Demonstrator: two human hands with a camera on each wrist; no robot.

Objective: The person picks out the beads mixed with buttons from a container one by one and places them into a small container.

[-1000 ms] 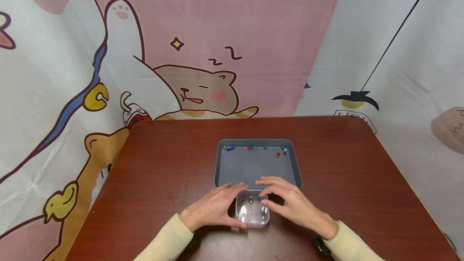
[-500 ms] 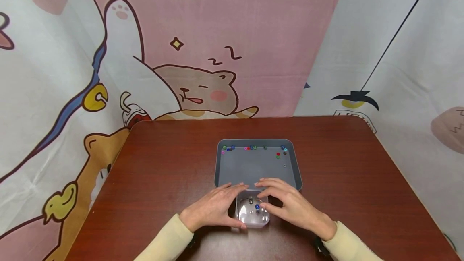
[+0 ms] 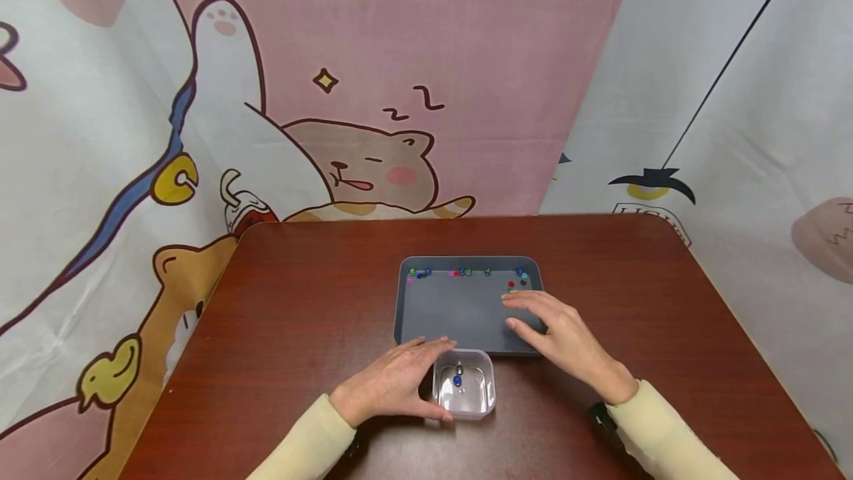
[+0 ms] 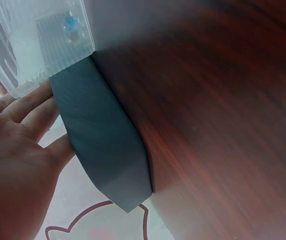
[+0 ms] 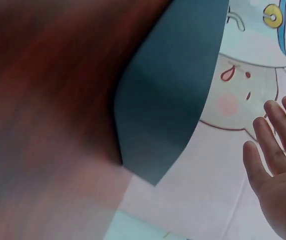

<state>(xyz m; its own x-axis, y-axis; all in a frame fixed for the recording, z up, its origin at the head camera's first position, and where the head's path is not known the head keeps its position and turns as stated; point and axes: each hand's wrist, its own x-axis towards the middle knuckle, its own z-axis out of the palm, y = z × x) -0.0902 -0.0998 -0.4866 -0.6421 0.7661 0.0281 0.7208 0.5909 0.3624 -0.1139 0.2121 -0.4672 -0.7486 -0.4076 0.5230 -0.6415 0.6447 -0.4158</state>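
A small clear plastic box (image 3: 474, 395) stands against the near edge of a grey tray (image 3: 453, 310). My left hand (image 3: 393, 380) holds the box at its left side, fingers at the far corner and thumb at the near one. Inside the box lie a blue bead (image 3: 457, 381) and a dark shiny bead (image 3: 458, 370). My right hand (image 3: 566, 335) is over the tray's right part, fingers apart and relaxed, with nothing visible in them. It hides part of the tray and any beads beneath. In the right wrist view its fingers (image 5: 278, 135) are spread beside the tray.
Several small coloured beads lie along the tray's far edge, among them a green bead (image 3: 412, 272) at left and a red bead (image 3: 511, 284) at right. All stands on a brown wooden table (image 3: 320, 295), with a printed cloth (image 3: 500, 58) hanging behind.
The blue bead has left my right fingertips and rolled left inside the box, beside the dark bead. My right hand has moved away and right, over the tray. My left hand stays put.
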